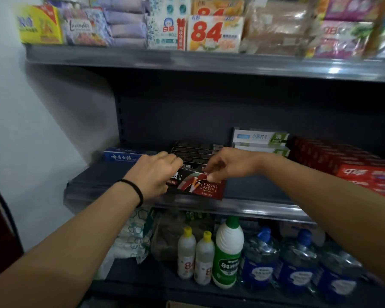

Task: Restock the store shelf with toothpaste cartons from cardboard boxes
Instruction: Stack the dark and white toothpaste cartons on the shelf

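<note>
Both hands on black-and-red toothpaste carton [200, 185], lying flat at front edge of middle shelf [253, 206]. Left hand [152, 174] curled over carton's left end, black band [132, 188] on wrist. Right hand [227, 165] pinching carton's upper right edge, fingertips [211, 177] bent down onto it. Behind: stack of black cartons [193, 152]. Blue carton [125, 155] to left, white-green cartons [260, 140] and red cartons [351, 165] to right. Below: bleach bottles [227, 252], blue water jugs [298, 263]. Above: tissue and soap packs [213, 33], blurred.

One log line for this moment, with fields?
step: placing | left hand: holds black toothpaste carton | right hand: pinches it | place: middle shelf
</note>
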### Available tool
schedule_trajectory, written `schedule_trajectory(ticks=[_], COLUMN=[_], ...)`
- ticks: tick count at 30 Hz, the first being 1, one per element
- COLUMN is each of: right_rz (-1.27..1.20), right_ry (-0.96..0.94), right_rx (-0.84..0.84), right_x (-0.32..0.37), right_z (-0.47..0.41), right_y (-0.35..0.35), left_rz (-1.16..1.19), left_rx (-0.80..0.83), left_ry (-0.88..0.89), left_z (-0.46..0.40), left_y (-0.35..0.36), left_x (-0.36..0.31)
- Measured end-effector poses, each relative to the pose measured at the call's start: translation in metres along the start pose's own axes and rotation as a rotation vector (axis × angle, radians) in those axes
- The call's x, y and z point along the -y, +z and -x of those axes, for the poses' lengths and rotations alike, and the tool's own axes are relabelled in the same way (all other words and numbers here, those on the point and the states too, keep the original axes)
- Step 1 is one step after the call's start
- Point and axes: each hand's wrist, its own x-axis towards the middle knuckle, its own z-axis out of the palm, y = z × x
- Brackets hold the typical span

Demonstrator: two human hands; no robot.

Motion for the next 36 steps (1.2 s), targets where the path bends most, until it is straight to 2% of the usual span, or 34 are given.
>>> schedule_trajectory(ticks=[4,7,10,17,31,36], right_rz=[0.070,0.116,0.204,0.319,0.426,0.427], right_ry=[0.006,-0.003,0.002,0.042,0.085,0.066], right_rx=[-0.056,-0.111,-0.154,-0.194,-0.186,-0.228], right_x=[-0.001,-0.001,-0.002,-0.027,-0.077,-0.088], right_z=[0.013,0.022,0.026,0.019,-0.042,-0.048], right_y=[-0.002,-0.009,-0.017,-0.014,0.006,0.009], left_rz=[0.008,0.121,0.216,0.294,0.290,0.291], left_rx=[-0.028,-0.042,-0.034,0.102,0.207,0.171], left_ry=[0.030,0.045,-0.014,-0.124,-0.126,-0.098], left_z=[0.000,-0.002,-0.006,-0.025,-0.084,-0.089], left_y=[-0.006,-0.010,-0.011,0.013,0.088,0.100], left_x=[-0.009,-0.006,0.006,0.024,0.035,0.032])
